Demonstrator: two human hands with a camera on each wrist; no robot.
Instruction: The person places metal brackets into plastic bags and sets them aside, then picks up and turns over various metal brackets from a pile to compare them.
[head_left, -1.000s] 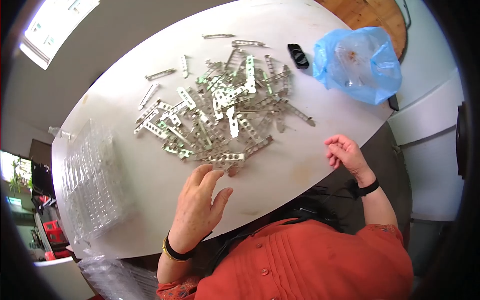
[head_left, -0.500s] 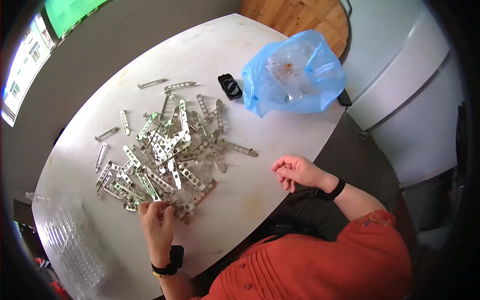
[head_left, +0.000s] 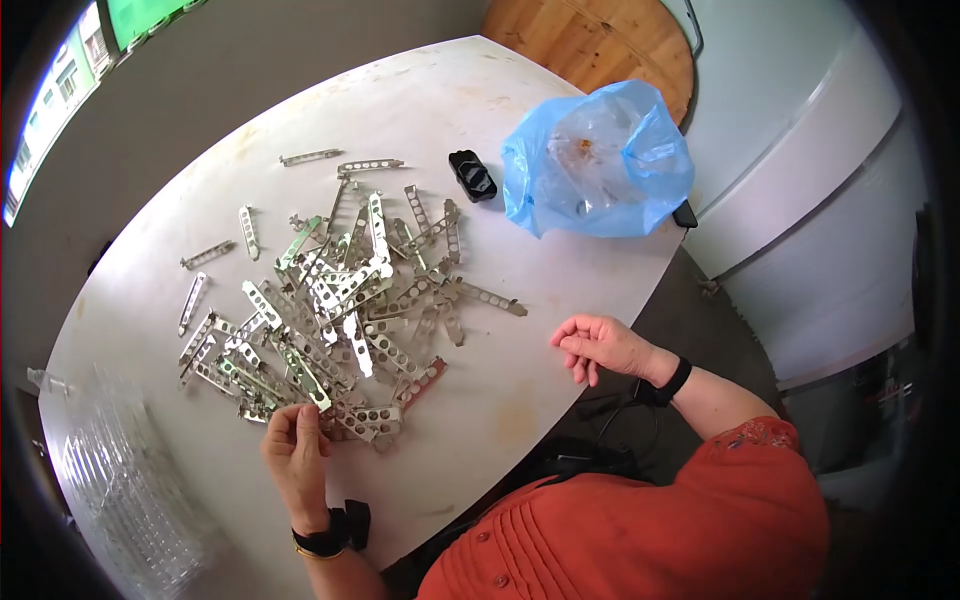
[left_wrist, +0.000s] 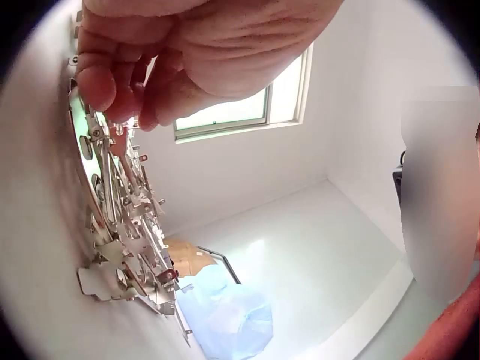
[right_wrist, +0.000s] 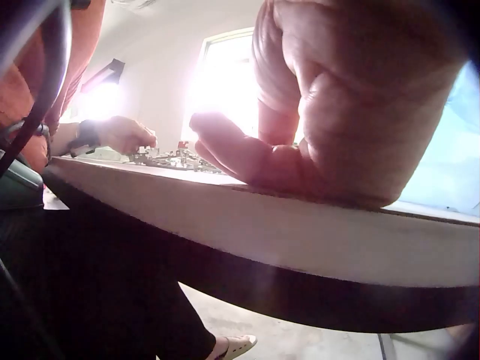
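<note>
At the near edge of the heap of perforated metal strips (head_left: 340, 300) on the white tabletop (head_left: 500, 400), the left hand (head_left: 295, 450) pinches one strip (left_wrist: 84, 142) with its fingertips, the thin piece being tangled among others, while the right hand (head_left: 600, 345) rests loosely curled and empty at the rim.

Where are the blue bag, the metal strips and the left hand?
blue bag (head_left: 600, 165), head view, middle of its side.
metal strips (head_left: 340, 295), head view, middle of the pile.
left hand (head_left: 295, 455), head view, back of the hand.
</note>
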